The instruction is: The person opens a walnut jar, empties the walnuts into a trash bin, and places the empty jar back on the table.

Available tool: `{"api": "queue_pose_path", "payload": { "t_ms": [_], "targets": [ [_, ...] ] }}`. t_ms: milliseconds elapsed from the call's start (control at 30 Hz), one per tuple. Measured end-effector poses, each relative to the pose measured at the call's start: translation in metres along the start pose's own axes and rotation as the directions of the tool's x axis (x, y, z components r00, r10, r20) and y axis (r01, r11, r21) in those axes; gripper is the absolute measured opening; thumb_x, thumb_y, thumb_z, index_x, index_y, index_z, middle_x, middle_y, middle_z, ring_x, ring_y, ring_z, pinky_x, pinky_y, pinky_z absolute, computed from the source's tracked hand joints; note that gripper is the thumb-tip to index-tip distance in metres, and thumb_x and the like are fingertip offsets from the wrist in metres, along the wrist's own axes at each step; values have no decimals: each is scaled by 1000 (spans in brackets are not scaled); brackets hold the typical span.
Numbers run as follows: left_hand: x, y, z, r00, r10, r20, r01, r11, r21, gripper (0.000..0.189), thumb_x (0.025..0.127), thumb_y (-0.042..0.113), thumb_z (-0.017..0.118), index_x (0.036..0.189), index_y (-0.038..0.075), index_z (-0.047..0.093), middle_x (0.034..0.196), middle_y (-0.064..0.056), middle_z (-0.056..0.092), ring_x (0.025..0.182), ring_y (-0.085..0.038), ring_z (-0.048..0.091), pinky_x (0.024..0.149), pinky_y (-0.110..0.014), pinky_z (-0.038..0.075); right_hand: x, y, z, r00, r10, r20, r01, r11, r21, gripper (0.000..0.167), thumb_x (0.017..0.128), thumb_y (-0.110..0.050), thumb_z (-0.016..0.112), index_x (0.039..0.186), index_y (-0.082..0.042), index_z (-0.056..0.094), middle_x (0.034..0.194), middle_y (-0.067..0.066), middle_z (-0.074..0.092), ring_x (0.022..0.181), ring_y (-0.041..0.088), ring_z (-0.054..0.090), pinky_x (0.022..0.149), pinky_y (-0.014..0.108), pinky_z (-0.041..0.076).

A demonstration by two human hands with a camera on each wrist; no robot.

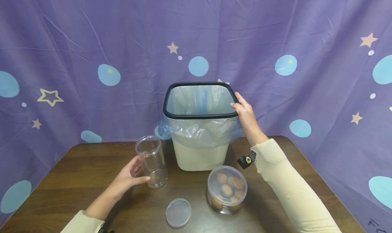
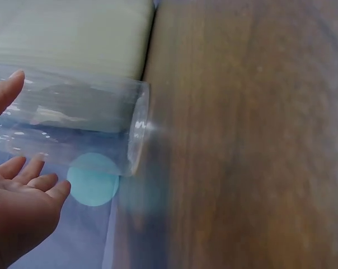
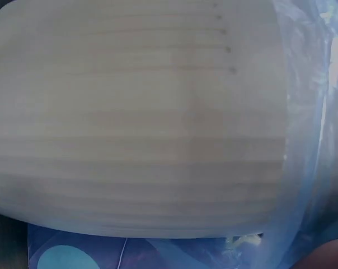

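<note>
An empty clear jar point(image 1: 157, 166) without its lid stands upright on the table, left of the bin. My left hand point(image 1: 130, 178) is beside it, thumb across the near side and fingers at the left; in the left wrist view the fingers point(image 2: 32, 174) are spread loosely at the jar's wall point(image 2: 96, 112). At the back stands a cream trash bin point(image 1: 200, 159) with a black rim point(image 1: 200, 117) and a translucent bluish bag point(image 1: 196, 134) folded over its outside. My right hand point(image 1: 246, 115) grips the rim's right side, thumb over the edge. The right wrist view mostly shows the bin's ribbed side point(image 3: 141, 123).
A round clear tub point(image 1: 226, 209) with a frosted lid holds several brown, round, cookie-like pieces, in front of the bin. A small round translucent lid point(image 1: 178, 213) lies flat near the front of the wooden table point(image 1: 76, 171). A purple patterned curtain point(image 1: 137, 66) hangs close behind.
</note>
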State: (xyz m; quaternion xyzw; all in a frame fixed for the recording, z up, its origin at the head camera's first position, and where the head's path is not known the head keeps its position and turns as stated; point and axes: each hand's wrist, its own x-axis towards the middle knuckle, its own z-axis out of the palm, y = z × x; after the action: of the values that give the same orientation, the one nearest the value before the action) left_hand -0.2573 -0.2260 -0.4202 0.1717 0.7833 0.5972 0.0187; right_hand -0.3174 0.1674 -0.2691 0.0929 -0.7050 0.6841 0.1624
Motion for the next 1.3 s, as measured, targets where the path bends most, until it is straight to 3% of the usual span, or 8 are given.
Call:
{"api": "queue_pose_path", "payload": {
  "t_ms": [100,267,367,533,733,1000,1133,1300],
  "targets": [
    [-6,2,-3,1000,12,5,-12,1000,23,84,76,-1,72,143,-10,22,147,-32,25,133,-45,26,107,-44,29,-5,2,-2,1000,13,23,-14,1000,16,62,93,-19,46,148,-3,23,156,9,20,142,15,16,116,27,14],
    [-17,2,-5,996,89,28,-90,995,32,85,76,-1,72,143,-10,20,148,-31,23,129,-2,37,100,-11,32,-16,8,-7,998,-6,64,-2,992,123,60,97,-22,40,148,2,17,157,13,13,144,18,10,117,30,10],
    [-23,3,-6,989,144,39,-145,989,16,83,77,-3,71,143,-9,21,147,-29,24,122,13,37,97,-7,31,-23,12,-10,993,-29,111,6,980,201,59,99,-19,34,148,5,12,157,16,9,144,20,7,117,31,8],
    [-32,7,-7,985,165,40,-166,986,27,81,77,-3,70,144,-6,23,146,-32,24,124,12,36,97,-6,30,-35,17,-19,981,-55,184,12,974,227,58,101,-18,30,146,9,7,156,19,7,144,23,5,117,33,6],
    [-42,8,-7,984,167,56,-169,985,39,78,79,-3,68,144,-4,25,146,-30,26,125,11,35,97,-7,30,-48,25,-30,972,-44,232,7,988,156,59,101,-21,32,147,8,8,156,18,6,144,25,4,117,38,6],
    [-64,9,-5,986,154,58,-156,987,42,71,82,-3,66,143,-2,29,141,9,45,122,7,41,96,-7,34,-68,38,-42,962,-28,271,24,1000,20,60,102,-26,33,147,7,11,155,21,11,143,29,8,116,45,7],
    [-71,10,0,980,179,91,-182,983,25,69,83,-5,64,142,-4,29,142,5,45,125,4,42,97,-8,35,-76,43,-46,957,-44,288,44,999,7,59,101,-22,35,145,11,13,152,28,14,142,36,10,115,28,15],
    [-72,17,8,975,194,109,-196,980,11,68,82,-6,64,142,-3,32,142,-2,46,125,3,42,97,-10,35,-83,49,-51,943,-100,319,119,992,-40,55,99,-10,38,142,15,17,148,33,19,137,44,13,100,6,27]
  ]
}}
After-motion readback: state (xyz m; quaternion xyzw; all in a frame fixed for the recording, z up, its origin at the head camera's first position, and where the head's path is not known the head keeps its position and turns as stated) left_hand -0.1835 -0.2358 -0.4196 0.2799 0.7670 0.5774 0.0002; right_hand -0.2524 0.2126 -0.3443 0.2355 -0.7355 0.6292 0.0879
